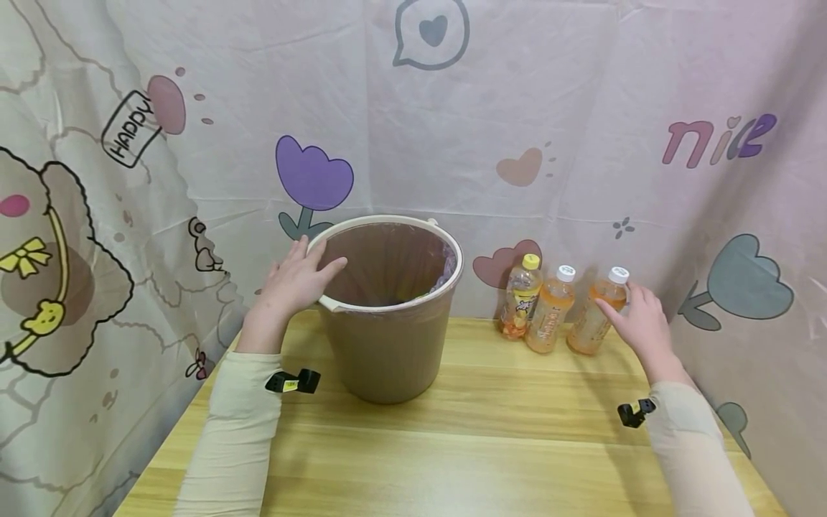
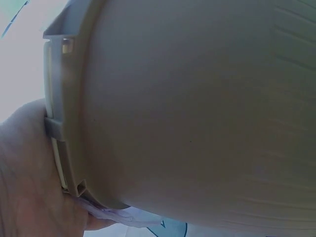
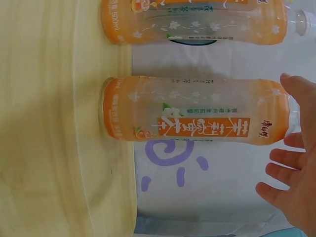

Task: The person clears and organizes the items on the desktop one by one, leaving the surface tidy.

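Observation:
A brown trash bin [image 1: 390, 352] with a cream rim and a clear liner stands on the table, left of its middle. Against that rim's left side rests my left hand [image 1: 293, 280], fingers spread and thumb over the opening. The left wrist view has the bin's wall [image 2: 197, 113] close up, with the palm at the rim. At the right, my right hand [image 1: 642, 323] reaches around the neck of the rightmost orange-labelled bottle [image 1: 591, 327], white-capped. Its fingers are extended beside the bottle [image 3: 197, 111]; a firm grip does not show.
Left of that bottle stand another white-capped orange bottle [image 1: 549, 319] and a yellow-capped bottle [image 1: 519, 305], close together. All are on the wooden table [image 1: 491, 424]. A printed curtain [image 1: 420, 129] hangs behind and at both sides.

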The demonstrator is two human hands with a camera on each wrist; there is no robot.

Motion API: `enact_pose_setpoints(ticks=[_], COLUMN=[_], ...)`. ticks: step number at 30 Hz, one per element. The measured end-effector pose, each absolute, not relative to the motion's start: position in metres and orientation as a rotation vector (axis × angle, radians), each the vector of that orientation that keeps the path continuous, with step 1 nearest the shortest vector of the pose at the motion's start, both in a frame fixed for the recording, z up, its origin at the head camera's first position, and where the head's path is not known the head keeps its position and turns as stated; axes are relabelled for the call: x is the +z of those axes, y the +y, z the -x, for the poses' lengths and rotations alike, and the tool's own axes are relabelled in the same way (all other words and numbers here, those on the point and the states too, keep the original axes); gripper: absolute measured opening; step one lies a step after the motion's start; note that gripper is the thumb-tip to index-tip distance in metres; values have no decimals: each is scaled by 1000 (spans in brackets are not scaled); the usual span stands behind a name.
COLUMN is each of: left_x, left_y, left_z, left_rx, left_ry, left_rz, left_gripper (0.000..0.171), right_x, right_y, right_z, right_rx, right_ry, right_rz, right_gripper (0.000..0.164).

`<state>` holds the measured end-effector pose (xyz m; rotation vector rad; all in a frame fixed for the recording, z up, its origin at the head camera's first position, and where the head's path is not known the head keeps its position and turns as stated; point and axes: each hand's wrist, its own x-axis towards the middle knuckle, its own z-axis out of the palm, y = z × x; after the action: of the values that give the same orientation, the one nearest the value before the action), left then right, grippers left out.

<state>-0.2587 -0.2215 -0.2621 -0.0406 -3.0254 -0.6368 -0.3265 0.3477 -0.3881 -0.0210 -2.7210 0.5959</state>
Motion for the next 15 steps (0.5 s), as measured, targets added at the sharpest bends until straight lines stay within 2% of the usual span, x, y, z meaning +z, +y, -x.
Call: enact_pose_setpoints(ticks=[8,15], left_x=[-262,-264], left_y=[-222,-222], left_z=[259,259], left_rx=[-651,-655], left_ry=[-3020,-3016], left_rz=[37,38], left_gripper=[82,84], right_x=[-390,-391], right_y=[346,342], right_z=[339,341], right_rx=[744,774], right_ry=[-2748,-2728], right_rz=[77,83], right_gripper=[101,91])
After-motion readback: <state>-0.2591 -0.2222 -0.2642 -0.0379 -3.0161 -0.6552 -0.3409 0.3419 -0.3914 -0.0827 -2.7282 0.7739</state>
